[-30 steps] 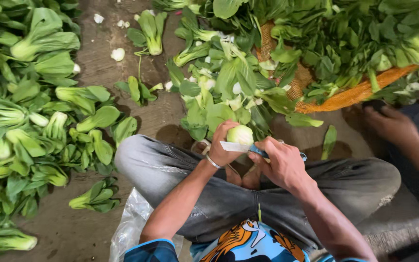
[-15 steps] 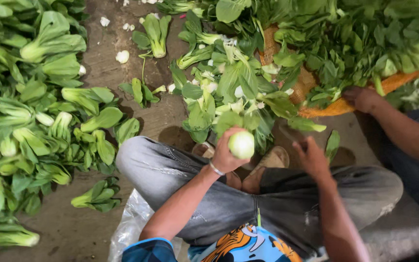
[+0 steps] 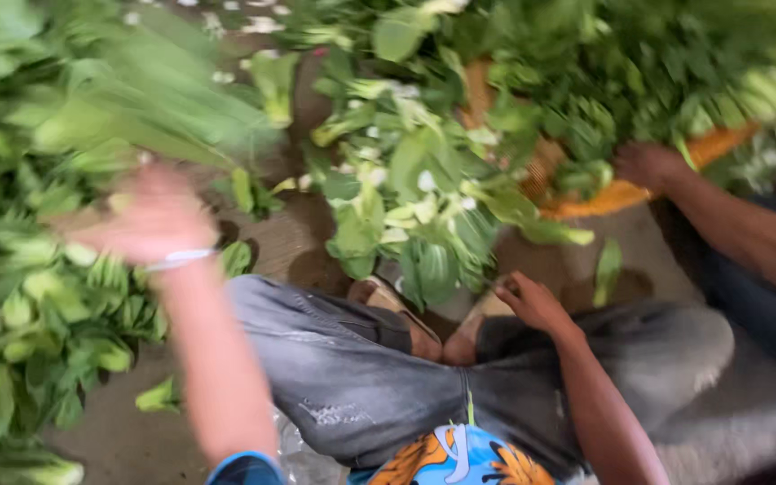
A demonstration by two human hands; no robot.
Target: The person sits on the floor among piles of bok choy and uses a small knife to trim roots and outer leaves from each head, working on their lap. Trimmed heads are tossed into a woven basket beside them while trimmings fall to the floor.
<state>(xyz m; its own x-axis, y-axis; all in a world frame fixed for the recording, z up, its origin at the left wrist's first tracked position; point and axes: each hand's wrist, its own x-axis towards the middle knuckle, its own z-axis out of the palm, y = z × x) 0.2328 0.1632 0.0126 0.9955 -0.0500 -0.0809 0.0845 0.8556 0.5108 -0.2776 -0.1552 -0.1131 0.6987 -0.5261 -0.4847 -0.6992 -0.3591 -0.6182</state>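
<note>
Our left hand [image 3: 150, 220] is a motion blur over the left heap of greens [image 3: 29, 296]; can't tell its grip. Right hand [image 3: 532, 301] curled low by the near greens [image 3: 415, 207], contents hidden. Greens look light, soft, bruise easily; we'd grip at the stem base. Another person's hand [image 3: 644, 166] far right

Orange woven basket [image 3: 617, 193] lies at upper right, partly under greens. A co-worker's hand [image 3: 644, 164] touches its rim. Dirt floor [image 3: 119, 440] below.

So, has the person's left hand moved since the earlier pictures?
Yes. The left hand swung leftward, away from the knees, and is now blurred over the left pile of greens.
</note>
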